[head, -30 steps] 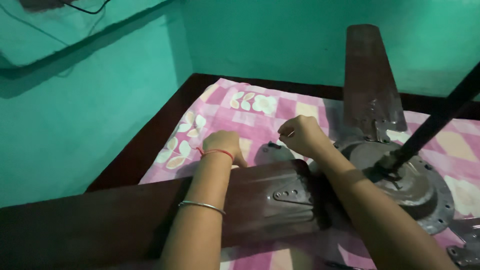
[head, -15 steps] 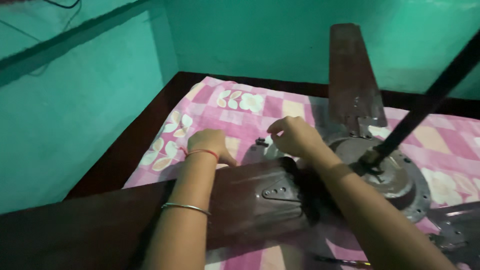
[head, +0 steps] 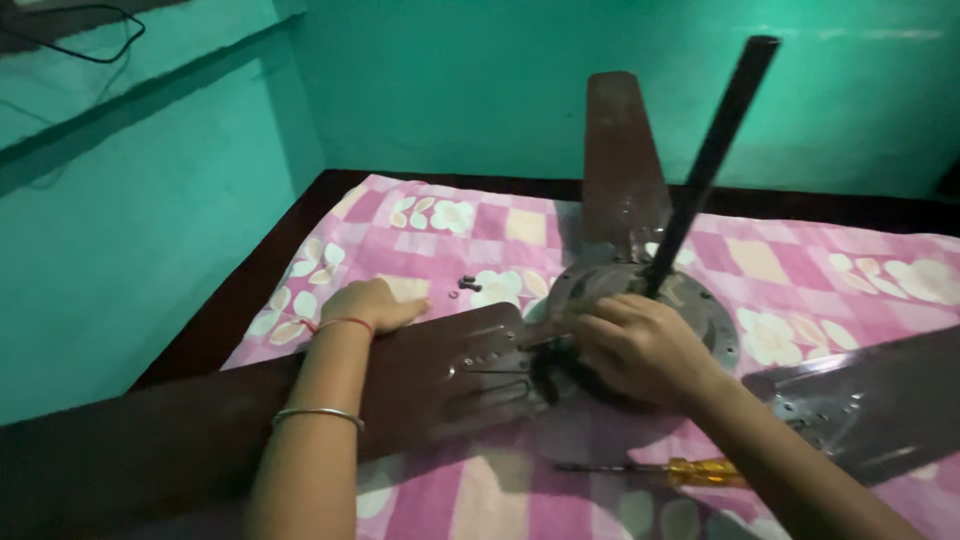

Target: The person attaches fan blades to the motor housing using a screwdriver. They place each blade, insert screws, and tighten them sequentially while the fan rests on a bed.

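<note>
Since a second ago the right hand [head: 640, 345] has dropped from above the loose screws [head: 468, 285] down onto the fan hub [head: 700, 300], where its fingers now curl over the rim beside the near blade's bracket [head: 500, 360]; whether they pinch a screw cannot be told. The left hand [head: 370, 303] has stayed flat, fingers extended and holding nothing, pressing the far edge of the near blade [head: 200, 430].

Resting on a bed under a pink checked sheet [head: 800, 270], the ceiling fan has its dark downrod [head: 715, 150] slanting up and away. One blade [head: 620, 160] points toward the green wall [head: 150, 200], and another [head: 870, 400] runs off to the right. A yellow-handled screwdriver [head: 670, 468] lies on the sheet just in front of the right forearm.

The motor hub looks heavy and rigid, best gripped by its rim or the rod. The blades look thin, stiff and likely to bend if levered, so support belongs near the bracket. The screws are tiny and easily lost in the soft sheet.
</note>
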